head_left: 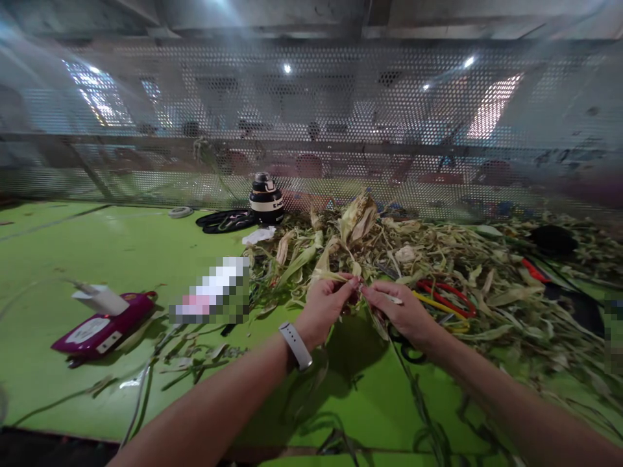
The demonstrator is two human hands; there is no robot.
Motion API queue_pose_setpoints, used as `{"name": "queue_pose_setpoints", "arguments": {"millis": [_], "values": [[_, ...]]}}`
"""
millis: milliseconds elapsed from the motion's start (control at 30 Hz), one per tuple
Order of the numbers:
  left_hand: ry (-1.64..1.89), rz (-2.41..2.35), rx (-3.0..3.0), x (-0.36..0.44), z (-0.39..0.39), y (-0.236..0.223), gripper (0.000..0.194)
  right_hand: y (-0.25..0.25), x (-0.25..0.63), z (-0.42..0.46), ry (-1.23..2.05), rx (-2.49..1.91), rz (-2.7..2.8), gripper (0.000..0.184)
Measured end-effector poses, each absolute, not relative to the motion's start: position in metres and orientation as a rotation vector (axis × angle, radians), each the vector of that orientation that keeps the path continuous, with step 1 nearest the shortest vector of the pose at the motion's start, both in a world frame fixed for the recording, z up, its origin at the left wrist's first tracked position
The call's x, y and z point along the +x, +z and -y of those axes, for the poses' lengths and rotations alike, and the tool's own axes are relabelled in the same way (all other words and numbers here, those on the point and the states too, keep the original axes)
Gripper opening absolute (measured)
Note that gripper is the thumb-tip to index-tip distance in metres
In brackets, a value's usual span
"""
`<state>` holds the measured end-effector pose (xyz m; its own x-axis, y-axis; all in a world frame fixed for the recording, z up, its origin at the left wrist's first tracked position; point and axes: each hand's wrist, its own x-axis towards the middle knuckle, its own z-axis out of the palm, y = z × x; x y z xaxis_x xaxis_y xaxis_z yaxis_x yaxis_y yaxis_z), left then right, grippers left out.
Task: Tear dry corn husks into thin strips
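Note:
My left hand [327, 305], with a pale watch band [296, 346] on its wrist, is closed on a strip of corn husk [335, 276]. Its thumb and finger meet my right hand [396, 310] at the fingertips. That right hand is also pinched on husk, and a short pale piece [394, 299] sticks out between its fingers. Just what lies between the two pinches is too small to make out. Right behind the hands spreads a heap of dry corn husks [438, 253], with a large pale husk [359, 217] standing up from it.
Scissors with red handles [450, 295] lie in the husks on the right. A black bottle [267, 200] stands at the back. On the green table [117, 240], a purple power strip [104, 327] holds a white plug [100, 299]; cords trail forward. Perforated metal sheeting [311, 123] closes off the back.

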<state>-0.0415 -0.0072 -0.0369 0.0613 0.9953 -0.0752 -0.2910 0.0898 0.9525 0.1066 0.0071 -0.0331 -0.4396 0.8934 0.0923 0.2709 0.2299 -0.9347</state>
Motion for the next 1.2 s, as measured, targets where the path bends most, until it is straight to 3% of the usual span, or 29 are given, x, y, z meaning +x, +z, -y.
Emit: {"name": "queue_pose_setpoints", "arguments": {"millis": [367, 633, 900, 1200], "values": [[0.961, -0.816, 1.143, -0.039, 0.014, -0.041, 0.031, -0.036, 0.103, -0.013, 1.184, -1.267, 1.711, 0.037], [0.905, -1.002, 1.340, -0.046, 0.006, -0.048, 0.038, -0.037, 0.105, -0.008, 0.610, -1.241, 1.986, 0.042], [0.891, -0.853, 0.979, -0.050, 0.007, -0.044, 0.031, -0.038, 0.108, -0.016, 0.916, -1.196, 1.783, 0.047], [0.893, -0.923, 1.264, -0.050, 0.007, -0.045, 0.031, -0.039, 0.106, -0.015, 0.979, -1.268, 1.725, 0.048]]}}
